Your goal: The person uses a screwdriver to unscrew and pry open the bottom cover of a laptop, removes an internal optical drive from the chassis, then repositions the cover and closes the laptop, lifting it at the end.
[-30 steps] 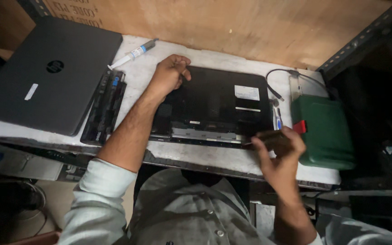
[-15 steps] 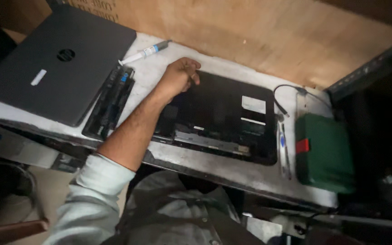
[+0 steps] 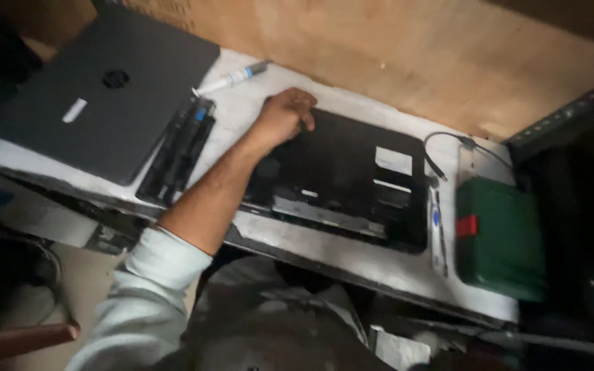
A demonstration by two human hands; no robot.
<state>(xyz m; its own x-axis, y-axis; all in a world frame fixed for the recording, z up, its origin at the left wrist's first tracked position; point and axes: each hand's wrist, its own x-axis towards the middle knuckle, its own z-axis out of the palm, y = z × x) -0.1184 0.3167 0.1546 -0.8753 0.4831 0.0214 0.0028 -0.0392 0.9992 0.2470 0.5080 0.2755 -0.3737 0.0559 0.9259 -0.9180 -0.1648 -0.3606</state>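
Left hand (image 3: 284,117): rests knuckles up on the far left corner of the black laptop (image 3: 342,180), fingers curled over its edge. It presses or steadies that corner and holds nothing loose, as far as can be seen. Sleeve pale, pushed up the forearm.

Right hand: out of view; its state cannot be told.

Black laptop: lies flat, underside up, in the middle of the white bench (image 3: 324,251), its long near edge close to the bench's near edge. Pale labels (image 3: 393,161) sit on its right half. Along the near edge runs a long open slot with a grey strip in it, which looks like the battery bay, empty.

Battery packs (image 3: 177,151): two long black bars, side by side, just left of the forearm, well clear of the slot. Judged from this, the battery is already out; the base cover looks still in place, so opening it remains to be done. Screws are too small to make out.

Syringe (image 3: 232,79): small white tube with a dark tip, far of the packs, near the plywood wall (image 3: 414,62).

Grey laptop (image 3: 104,96): closed, far left, touching the packs' left side.

Screwdriver (image 3: 436,227): thin, blue-marked, lying just right of the black laptop, untouched.

Green case (image 3: 500,237): shut, red latch, at the bench's right end.

Black cable (image 3: 458,148): looped, far of the case.
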